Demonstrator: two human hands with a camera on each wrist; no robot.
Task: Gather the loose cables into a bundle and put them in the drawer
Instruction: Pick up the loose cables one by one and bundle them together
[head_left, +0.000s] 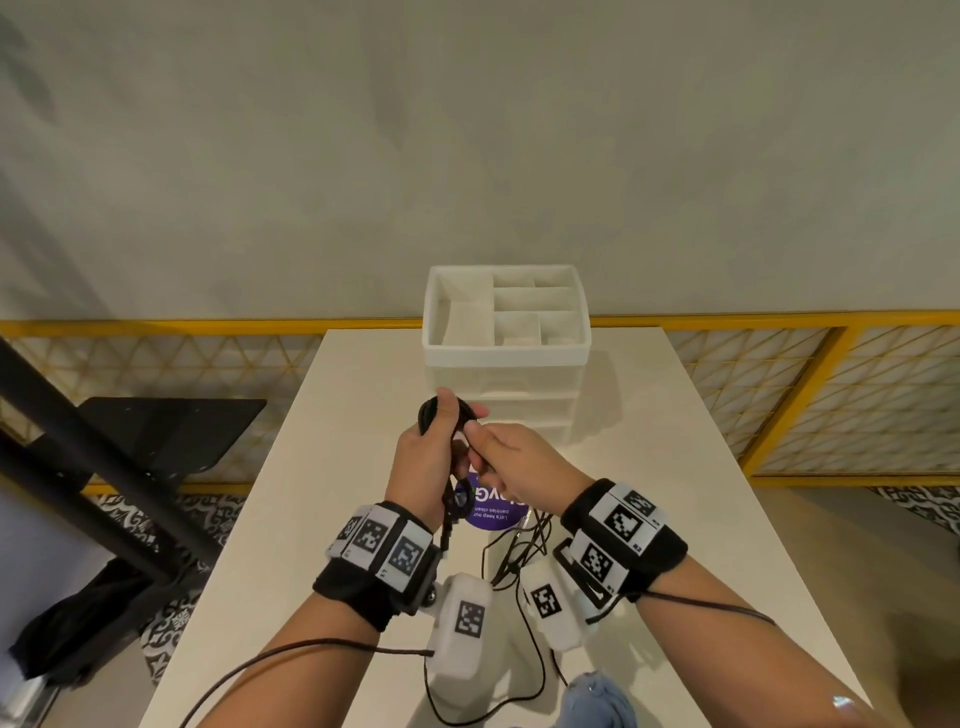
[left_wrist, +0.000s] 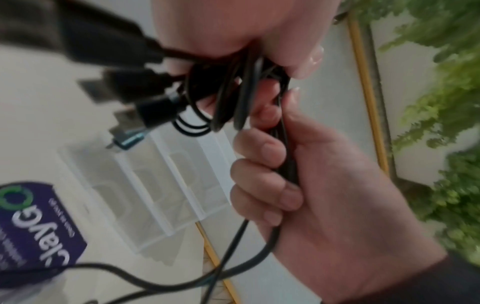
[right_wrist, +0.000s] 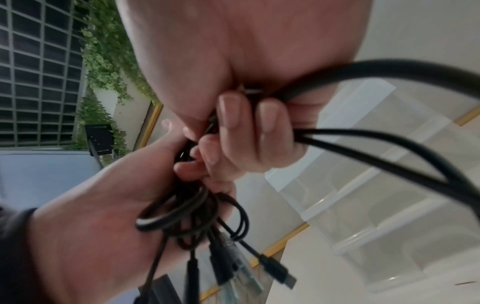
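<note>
Both hands are raised over the white table (head_left: 675, 519), in front of the drawer unit (head_left: 506, 358). My left hand (head_left: 434, 447) grips a coil of black cables (head_left: 427, 411), fingers curled round the strands (left_wrist: 281, 156). Several plugs (left_wrist: 153, 111) hang from the coil below the left palm (right_wrist: 223, 265). My right hand (head_left: 501, 449) touches the left hand and pinches black strands (right_wrist: 376, 160) that run down to loose cable (head_left: 519, 551) lying on the table. All drawers of the unit (left_wrist: 155, 185) look closed, and its top tray is divided into compartments.
A purple round sticker (head_left: 488, 512) lies on the table under my hands. A yellow railing (head_left: 779, 319) runs behind the table, with a black stand (head_left: 156, 431) to the left. Blue fabric (head_left: 597, 701) shows at the near edge.
</note>
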